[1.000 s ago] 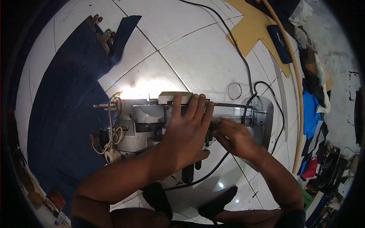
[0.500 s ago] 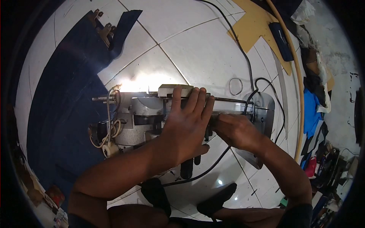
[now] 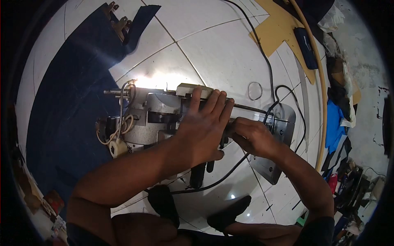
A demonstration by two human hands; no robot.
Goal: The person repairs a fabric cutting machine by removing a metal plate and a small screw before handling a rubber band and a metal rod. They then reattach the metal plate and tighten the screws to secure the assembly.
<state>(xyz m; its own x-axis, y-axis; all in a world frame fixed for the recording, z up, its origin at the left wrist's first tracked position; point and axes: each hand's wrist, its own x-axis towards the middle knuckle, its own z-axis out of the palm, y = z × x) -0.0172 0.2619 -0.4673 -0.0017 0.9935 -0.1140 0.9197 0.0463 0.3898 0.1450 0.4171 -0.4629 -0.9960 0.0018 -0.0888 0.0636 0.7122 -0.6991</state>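
A grey cloth cutting machine (image 3: 135,137) lies on its side on the tiles, its metal base plate (image 3: 269,169) toward the right. Across its middle rests my left hand (image 3: 205,127), fingers stretched over the pale block (image 3: 192,89) at the upper edge, thumb pointing right lower down. Close beside it, my right hand (image 3: 254,137) has its fingers curled together at the upright between body and base plate. Whatever those fingertips grip is hidden. A black handle (image 3: 198,176) sticks out below my left hand. A bright lamp glow lies along the machine's far side.
Dark blue fabric (image 3: 69,94) with metal clamps (image 3: 122,26) spreads on the left. A black cable (image 3: 266,57) runs over the floor to the base plate. Tan card (image 3: 275,30), a long pole (image 3: 322,123) and piled cloth (image 3: 334,127) lie right. My feet are below.
The machine sits at a slightly different slant in the view, its left end higher. The whole view has shifted a little. Both hands keep their places on the machine.
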